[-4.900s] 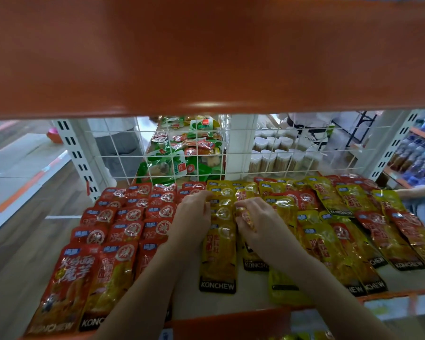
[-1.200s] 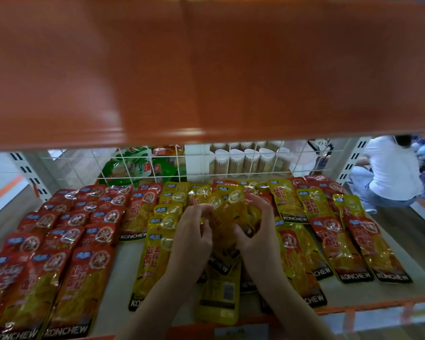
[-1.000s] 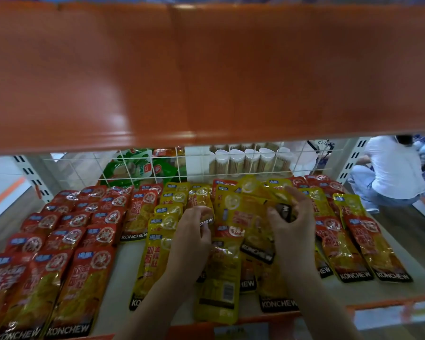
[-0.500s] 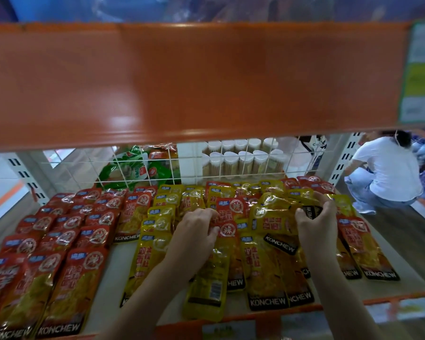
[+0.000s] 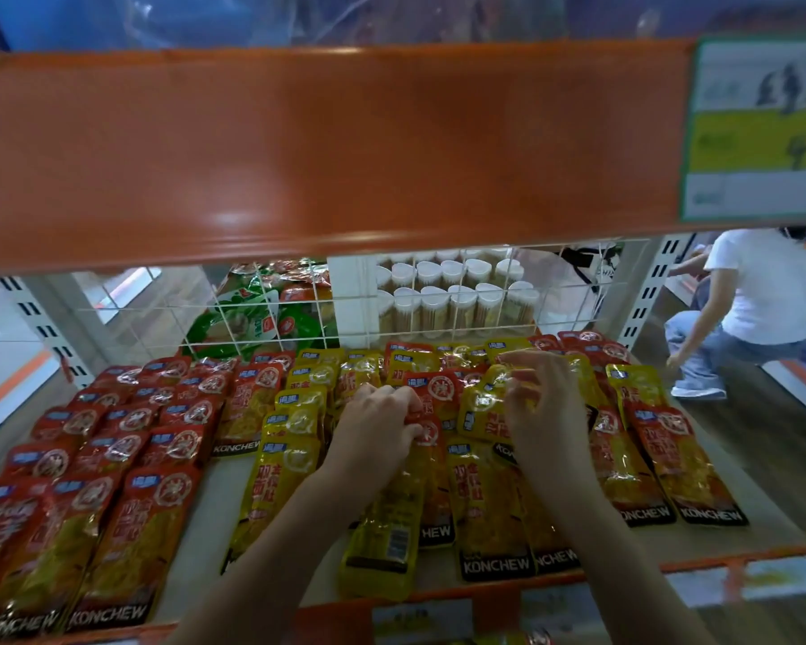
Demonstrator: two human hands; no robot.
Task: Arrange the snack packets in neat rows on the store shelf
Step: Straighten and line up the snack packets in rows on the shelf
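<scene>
An orange shelf beam (image 5: 326,146) filled the upper half of the frame, a green-bordered label (image 5: 759,128) fixed at its right end. Beneath it ran the pale shelf (image 5: 208,509), its orange front edge (image 5: 699,563) carrying price tags and a white wire grid (image 5: 299,314) standing along its back. Red snack packets (image 5: 126,439) lay in overlapping rows across the left of the shelf, and more red packets (image 5: 661,449) sat at the far right. Between them, yellow snack packets (image 5: 289,453) formed one tidy column, while the centre held a looser heap of mixed yellow and red packs, some crossing one another. A person in a white shirt and jeans (image 5: 754,309) crouched in the aisle beyond the right upright. Behind the grid stood white-capped jars (image 5: 457,300) and green packets (image 5: 257,318). At the middle of the shelf, the left hand (image 5: 378,425) rested knuckles-up on the heap, its fingers curled onto the top of a red packet (image 5: 431,388). The right hand (image 5: 543,402), blurred, hovered just beside it with fingers bent around the upper edge of a tilted yellow packet (image 5: 482,409); how firmly it gripped could not be told. A yellow pack lying face-down with its barcode (image 5: 394,544) showing stuck out toward the front edge, below the left wrist.
</scene>
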